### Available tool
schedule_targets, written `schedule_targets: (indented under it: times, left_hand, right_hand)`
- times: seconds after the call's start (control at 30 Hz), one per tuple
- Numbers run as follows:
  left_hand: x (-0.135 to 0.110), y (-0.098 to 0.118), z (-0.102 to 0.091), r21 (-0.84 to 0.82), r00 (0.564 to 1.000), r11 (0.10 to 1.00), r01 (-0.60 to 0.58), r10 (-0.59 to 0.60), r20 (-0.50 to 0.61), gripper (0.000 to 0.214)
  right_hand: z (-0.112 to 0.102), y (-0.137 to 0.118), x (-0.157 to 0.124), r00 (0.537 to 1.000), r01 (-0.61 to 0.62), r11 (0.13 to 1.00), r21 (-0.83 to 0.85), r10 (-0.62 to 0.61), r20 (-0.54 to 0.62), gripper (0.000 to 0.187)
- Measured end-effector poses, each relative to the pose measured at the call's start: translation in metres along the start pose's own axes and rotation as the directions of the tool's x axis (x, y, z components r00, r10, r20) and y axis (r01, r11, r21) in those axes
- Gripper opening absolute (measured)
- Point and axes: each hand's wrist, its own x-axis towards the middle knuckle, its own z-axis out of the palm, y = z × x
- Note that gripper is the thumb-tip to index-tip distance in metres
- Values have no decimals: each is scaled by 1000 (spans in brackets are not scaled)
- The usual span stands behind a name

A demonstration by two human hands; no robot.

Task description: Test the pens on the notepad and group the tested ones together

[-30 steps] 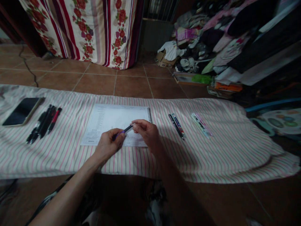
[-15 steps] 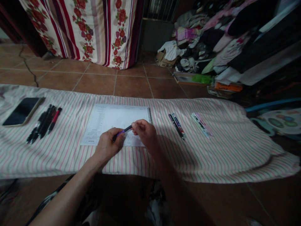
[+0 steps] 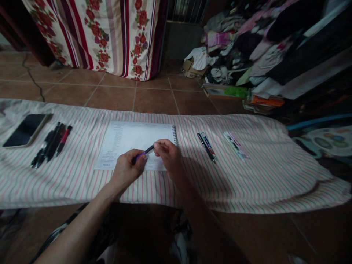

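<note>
My left hand (image 3: 127, 169) grips the lower end of a dark pen with a purple grip (image 3: 143, 153). My right hand (image 3: 169, 156) pinches the pen's upper end between thumb and fingers. Both hands hover over the near edge of a white spiral notebook (image 3: 129, 138), which lies open on a pink-striped cloth (image 3: 247, 176) spread over the tiled floor.
A phone (image 3: 25, 129) and a bunch of dark pens (image 3: 52, 143) lie at the cloth's left. Two pens (image 3: 206, 146) and a pale pen (image 3: 235, 146) rest to the right. A floral drape (image 3: 110, 33) and a heap of clothes (image 3: 242, 44) stand beyond.
My right hand has closed in along the pen, covering the white tip that showed a second ago. The left hand has barely moved.
</note>
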Motion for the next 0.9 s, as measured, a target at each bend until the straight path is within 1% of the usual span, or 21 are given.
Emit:
schedule_targets:
  times: [0.1, 0.23, 0.57, 0.63, 0.77, 0.9]
  left_hand:
    - [0, 0, 0, -23, 1000, 1000, 10, -11, -5, 27]
    - [0, 1, -1, -13, 1000, 1000, 15, -15, -13, 26]
    - [1, 0, -2, -17, 1000, 1000, -2, 2, -10, 26]
    - [0, 1, -1, -7, 1000, 1000, -7, 6, -15, 26]
    - [-1, 4, -2, 4, 1000, 1000, -7, 7, -21, 25]
    - [-1, 6, -3, 64, 999, 997, -39, 40, -18, 26]
  right_hand:
    - [0, -1, 0, 998, -54, 997, 51, 55, -21, 27]
    - [-1, -5, -1, 994, -113, 988, 105, 111, 26, 31]
    - [-5, -9, -2, 985, -167, 974, 153, 158, 68, 34]
    - [-4, -7, -1, 987, -156, 976, 150, 149, 57, 34]
    - [0, -2, 1, 996, -95, 989, 117, 94, 8, 33]
    - [2, -2, 1, 997, -65, 998, 18, 65, -33, 30]
